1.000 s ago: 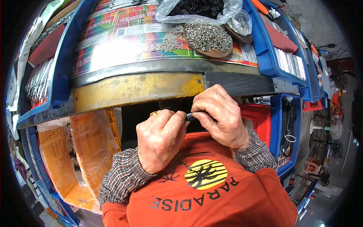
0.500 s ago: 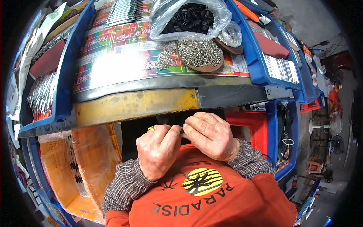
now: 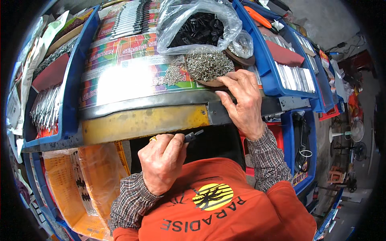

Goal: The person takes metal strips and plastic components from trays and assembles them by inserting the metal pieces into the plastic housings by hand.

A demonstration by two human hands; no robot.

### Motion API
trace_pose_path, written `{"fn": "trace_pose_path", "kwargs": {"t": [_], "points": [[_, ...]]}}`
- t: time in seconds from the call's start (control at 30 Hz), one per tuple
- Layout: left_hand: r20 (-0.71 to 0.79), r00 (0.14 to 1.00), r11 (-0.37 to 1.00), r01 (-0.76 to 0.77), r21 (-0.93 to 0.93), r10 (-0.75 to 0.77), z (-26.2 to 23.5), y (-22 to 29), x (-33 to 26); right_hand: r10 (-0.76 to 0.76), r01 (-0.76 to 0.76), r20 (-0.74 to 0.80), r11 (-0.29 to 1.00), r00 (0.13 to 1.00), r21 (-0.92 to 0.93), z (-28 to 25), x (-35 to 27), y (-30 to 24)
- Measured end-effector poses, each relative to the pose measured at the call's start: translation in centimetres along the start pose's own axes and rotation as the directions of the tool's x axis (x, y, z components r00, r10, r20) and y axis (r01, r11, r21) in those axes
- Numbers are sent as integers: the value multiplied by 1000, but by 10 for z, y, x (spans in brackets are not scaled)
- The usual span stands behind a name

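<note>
My left hand (image 3: 163,158) is closed around a small black plastic piece (image 3: 190,137) with a thin metal blade sticking out of its end; the rest is hidden in my fingers. I hold it in front of the bench edge, above my lap. My right hand (image 3: 244,105) is at the near rim of a round brown dish (image 3: 206,83) heaped with small silver metal pins (image 3: 210,65). Thumb and forefinger are apart there, and nothing shows between them. Left of the dish lies a loose pile of tiny metal pieces (image 3: 174,74).
Behind the dish an open clear bag (image 3: 167,30) holds many black plastic parts. Blue bins (image 3: 257,52) with metal strips stand at right, another blue bin (image 3: 68,92) at left. Silver strips (image 3: 128,18) lie in a row at the back. An orange basket (image 3: 98,168) sits below the bench.
My right hand has left the left hand and moved up and right to the dish. The black piece in my left hand now shows. The left hand has shifted slightly left.
</note>
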State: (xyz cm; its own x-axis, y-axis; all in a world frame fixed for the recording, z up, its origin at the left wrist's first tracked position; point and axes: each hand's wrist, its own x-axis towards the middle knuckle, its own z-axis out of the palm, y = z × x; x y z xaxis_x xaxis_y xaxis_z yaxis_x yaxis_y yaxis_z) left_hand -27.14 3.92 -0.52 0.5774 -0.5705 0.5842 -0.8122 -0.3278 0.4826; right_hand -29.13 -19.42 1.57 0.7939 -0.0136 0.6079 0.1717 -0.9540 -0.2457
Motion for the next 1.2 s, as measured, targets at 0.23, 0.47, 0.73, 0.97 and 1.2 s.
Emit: {"fn": "trace_pose_path", "kwargs": {"t": [0.23,0.47,0.73,0.97,1.2], "points": [[16,999,999,37,-8,-37,0,-5,0,24,-19,58,996,998,-91,6,3,4],[41,997,997,61,-39,-60,2,-6,0,49,-50,52,999,997,18,7,6,8],[26,994,992,111,-65,-109,1,-2,-2,46,-54,70,991,996,124,6,11,10],[33,996,996,79,-31,-78,-2,-2,-1,72,-98,101,954,992,284,9,15,16],[78,986,984,154,-89,-147,-5,1,-1,-11,-21,95,945,995,326,-5,4,-13]]}}
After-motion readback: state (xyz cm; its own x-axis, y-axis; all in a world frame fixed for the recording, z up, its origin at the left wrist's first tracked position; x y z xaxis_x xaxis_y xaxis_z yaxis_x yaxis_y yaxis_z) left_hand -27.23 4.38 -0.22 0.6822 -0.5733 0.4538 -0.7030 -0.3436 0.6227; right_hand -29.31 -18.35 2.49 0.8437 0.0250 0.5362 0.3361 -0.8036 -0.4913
